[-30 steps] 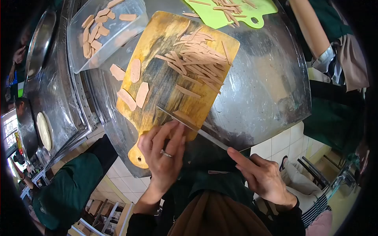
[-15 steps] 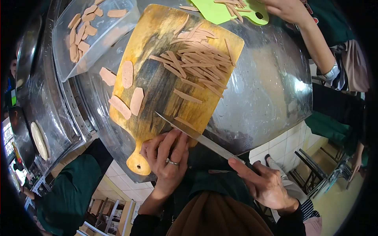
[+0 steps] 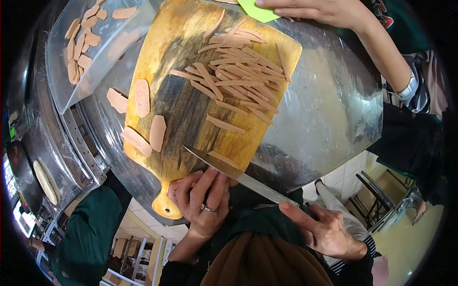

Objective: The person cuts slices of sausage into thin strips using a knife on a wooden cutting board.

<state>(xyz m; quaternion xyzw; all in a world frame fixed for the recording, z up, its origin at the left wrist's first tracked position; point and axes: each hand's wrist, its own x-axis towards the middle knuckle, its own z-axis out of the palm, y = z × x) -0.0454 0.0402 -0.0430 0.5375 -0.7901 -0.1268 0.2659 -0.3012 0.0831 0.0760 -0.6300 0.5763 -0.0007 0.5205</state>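
My right hand (image 3: 329, 232) grips a knife (image 3: 253, 185), its index finger stretched along the top of the blade. The blade slants over the near edge of a wooden cutting board (image 3: 179, 112), tip pointing up-left. Against the blade press the curled fingers of my left hand (image 3: 204, 202), close to the board's handle; whatever lies beneath them is hidden. One cut strip (image 3: 223, 158) rests just beyond the blade. Farther up the board is a pile of thin pinkish-brown sausage strips (image 3: 245, 78). Several flat sausage slices (image 3: 142, 98) lie at the board's left side.
A clear plastic container (image 3: 107, 59) with more slices stands at the upper left. At the top, another person's hand (image 3: 329, 13) is on a green cutting board (image 3: 257, 9). The metal table (image 3: 329, 105) extends right, with a person in green (image 3: 88, 233) at lower left.
The view has shifted slightly, so the board and container appear farther left. The other person's hand has come down over the green board. My hands and the knife keep nearly the same pose.
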